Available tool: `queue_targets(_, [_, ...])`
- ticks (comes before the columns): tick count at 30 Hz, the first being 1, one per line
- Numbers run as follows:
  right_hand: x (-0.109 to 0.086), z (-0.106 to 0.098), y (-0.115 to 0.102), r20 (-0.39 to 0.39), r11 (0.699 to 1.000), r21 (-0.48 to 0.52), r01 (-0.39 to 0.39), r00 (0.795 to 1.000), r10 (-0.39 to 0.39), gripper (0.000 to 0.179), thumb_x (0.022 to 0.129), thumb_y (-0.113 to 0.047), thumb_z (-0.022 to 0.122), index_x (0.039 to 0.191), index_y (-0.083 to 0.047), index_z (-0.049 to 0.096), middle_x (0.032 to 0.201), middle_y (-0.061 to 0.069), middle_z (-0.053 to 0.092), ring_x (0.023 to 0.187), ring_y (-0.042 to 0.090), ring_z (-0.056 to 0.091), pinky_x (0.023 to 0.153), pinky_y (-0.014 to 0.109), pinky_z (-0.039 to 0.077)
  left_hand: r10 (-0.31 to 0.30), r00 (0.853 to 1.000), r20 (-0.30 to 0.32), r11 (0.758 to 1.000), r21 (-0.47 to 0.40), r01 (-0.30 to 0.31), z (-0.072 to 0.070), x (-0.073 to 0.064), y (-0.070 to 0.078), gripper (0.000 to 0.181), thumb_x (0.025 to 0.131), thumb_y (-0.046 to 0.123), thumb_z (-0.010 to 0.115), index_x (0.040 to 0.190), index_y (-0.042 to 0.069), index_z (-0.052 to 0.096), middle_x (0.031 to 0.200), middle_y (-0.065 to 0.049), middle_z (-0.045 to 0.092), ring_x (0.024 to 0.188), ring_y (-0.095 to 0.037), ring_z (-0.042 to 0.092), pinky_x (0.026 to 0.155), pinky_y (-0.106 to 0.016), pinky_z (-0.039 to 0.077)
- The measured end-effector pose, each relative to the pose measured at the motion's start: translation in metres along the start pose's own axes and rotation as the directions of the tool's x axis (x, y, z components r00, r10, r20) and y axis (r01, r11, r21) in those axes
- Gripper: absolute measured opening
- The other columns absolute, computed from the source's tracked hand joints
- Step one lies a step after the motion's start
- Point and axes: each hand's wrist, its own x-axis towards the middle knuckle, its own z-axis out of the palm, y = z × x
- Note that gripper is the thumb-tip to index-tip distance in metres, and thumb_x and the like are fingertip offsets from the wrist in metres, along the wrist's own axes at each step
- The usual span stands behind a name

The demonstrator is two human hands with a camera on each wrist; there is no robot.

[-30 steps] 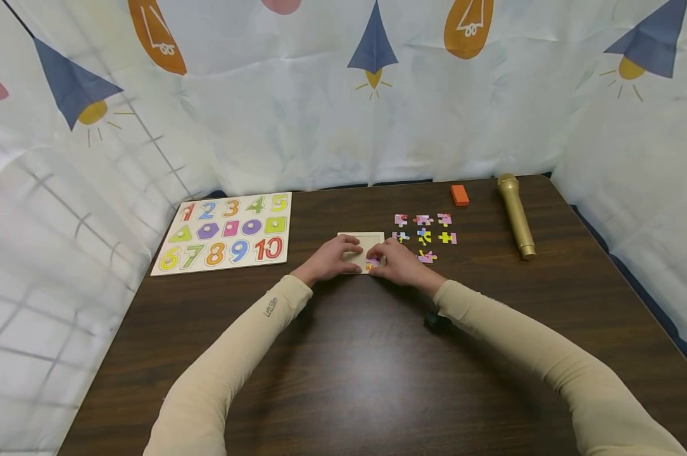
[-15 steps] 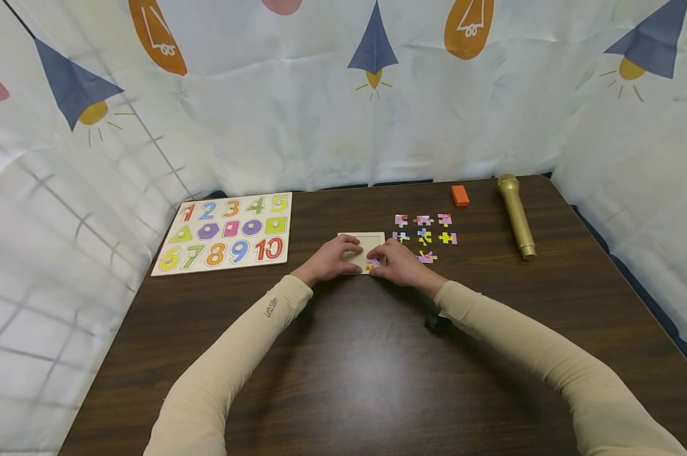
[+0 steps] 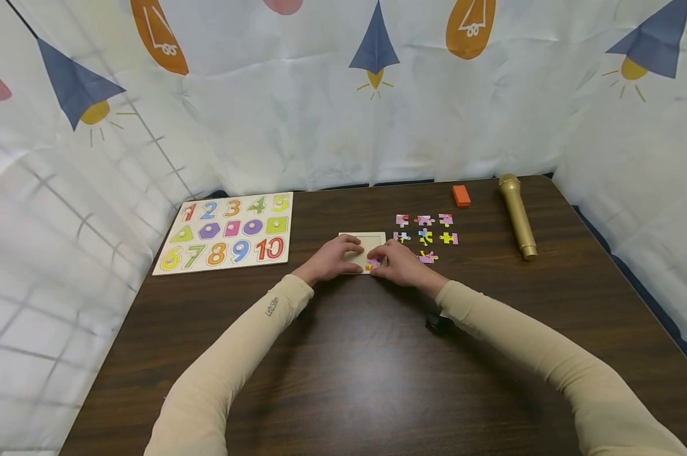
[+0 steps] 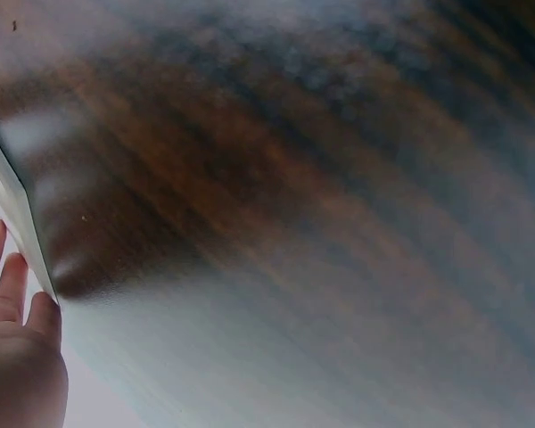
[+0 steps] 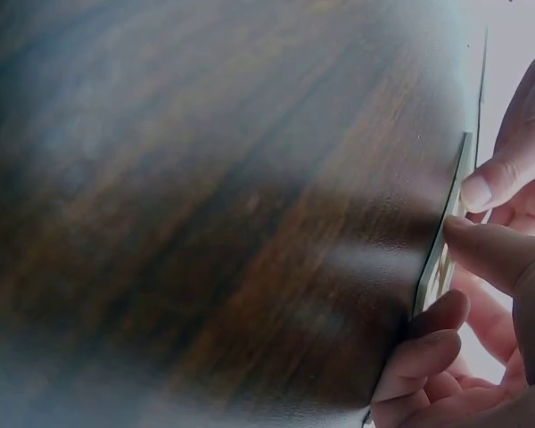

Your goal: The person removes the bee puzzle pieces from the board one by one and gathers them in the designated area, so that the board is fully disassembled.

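Observation:
A small square wooden puzzle tray (image 3: pixel 369 239) lies on the dark table. The left hand (image 3: pixel 333 259) grips its left side, fingers at the far part and thumb at the near edge. At the tray's near right corner is a pink and yellow jigsaw piece (image 3: pixel 373 261), with the thumb and index finger of the right hand (image 3: pixel 399 265) around it. Right-hand fingers partly cover the piece. In the left wrist view, fingertips meet the tray's pale edge (image 4: pixel 16 209). Both thumbs (image 5: pixel 489 185) touch the tray's near edge in the right wrist view.
Several loose jigsaw pieces (image 3: pixel 425 220) lie in rows right of the tray. Behind them sits an orange block (image 3: pixel 461 196), with a gold microphone (image 3: pixel 518 218) farther right. A number and shape peg board (image 3: pixel 223 233) lies at the left. Fabric curtains surround the table.
The hands, tray and jigsaw pieces keep their places. Only a very slight shift of the head view shows.

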Motion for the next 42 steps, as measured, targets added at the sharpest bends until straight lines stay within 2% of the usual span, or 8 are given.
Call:
queue_targets(10, [0.001, 0.0, 0.001, 0.001, 1.0, -0.003, 0.002, 1.0, -0.002, 0.034, 0.088, -0.021, 0.074, 0.118, -0.007, 0.069, 0.108, 0.007, 0.063, 0.096, 0.022, 0.049, 0.079, 0.034, 0.043, 0.011, 1.0, 0.001, 1.0, 0.023, -0.011, 0.0, 0.001, 0.0, 0.048, 0.087, 0.025, 0.075, 0.126, -0.001, 0.064, 0.139, -0.017, 0.051, 0.13, -0.03, 0.046, 0.11, -0.042, 0.035])
queue_targets(17, [0.001, 0.001, 0.002, -0.036, 0.999, -0.003, 0.043, 0.998, -0.044, 0.032, 0.088, -0.021, 0.074, 0.116, -0.006, 0.071, 0.108, 0.009, 0.064, 0.097, 0.023, 0.052, 0.082, 0.038, 0.045, 0.012, 1.0, 0.007, 1.0, 0.02, -0.012, -0.001, 0.002, -0.001, 0.048, 0.087, 0.025, 0.075, 0.126, 0.0, 0.064, 0.139, -0.017, 0.05, 0.131, -0.03, 0.045, 0.111, -0.042, 0.034])
queue_targets(23, [-0.001, 0.001, 0.002, -0.032, 1.0, 0.018, 0.009, 0.999, -0.009, 0.031, 0.089, -0.021, 0.073, 0.118, -0.011, 0.073, 0.108, 0.009, 0.058, 0.091, 0.021, 0.052, 0.077, 0.034, 0.044, 0.012, 1.0, 0.01, 1.0, 0.016, -0.012, -0.001, 0.002, 0.0, 0.049, 0.087, 0.025, 0.075, 0.126, 0.0, 0.064, 0.139, -0.018, 0.051, 0.131, -0.031, 0.045, 0.111, -0.042, 0.034])
queue_targets(30, [-0.002, -0.001, 0.002, -0.019, 1.0, 0.01, -0.029, 0.999, 0.03, 0.032, 0.09, -0.022, 0.072, 0.122, -0.014, 0.071, 0.11, 0.008, 0.056, 0.092, 0.022, 0.051, 0.076, 0.034, 0.044, -0.008, 1.0, 0.018, 1.0, 0.009, 0.008, -0.001, 0.001, 0.002, 0.049, 0.087, 0.027, 0.075, 0.127, 0.001, 0.064, 0.139, -0.017, 0.05, 0.13, -0.031, 0.045, 0.111, -0.043, 0.035])
queue_targets(36, [-0.009, -0.012, 0.007, -0.052, 0.999, 0.032, -0.03, 0.998, 0.032, 0.034, 0.091, -0.023, 0.071, 0.123, -0.012, 0.07, 0.109, 0.009, 0.056, 0.091, 0.023, 0.052, 0.076, 0.035, 0.045, -0.01, 1.0, 0.022, 1.0, 0.014, 0.009, -0.001, 0.001, 0.002, 0.048, 0.088, 0.025, 0.074, 0.127, 0.001, 0.063, 0.14, -0.017, 0.05, 0.131, -0.03, 0.045, 0.111, -0.042, 0.034])
queue_targets(42, [-0.029, -0.032, 0.025, -0.104, 0.994, 0.066, -0.085, 0.99, 0.091, 0.036, 0.092, -0.024, 0.07, 0.126, -0.012, 0.068, 0.111, 0.01, 0.056, 0.088, 0.024, 0.051, 0.072, 0.034, 0.043, 0.002, 1.0, 0.01, 1.0, 0.011, -0.002, -0.001, 0.0, 0.002, 0.048, 0.087, 0.022, 0.075, 0.127, -0.001, 0.063, 0.139, -0.018, 0.05, 0.13, -0.031, 0.046, 0.11, -0.041, 0.035])
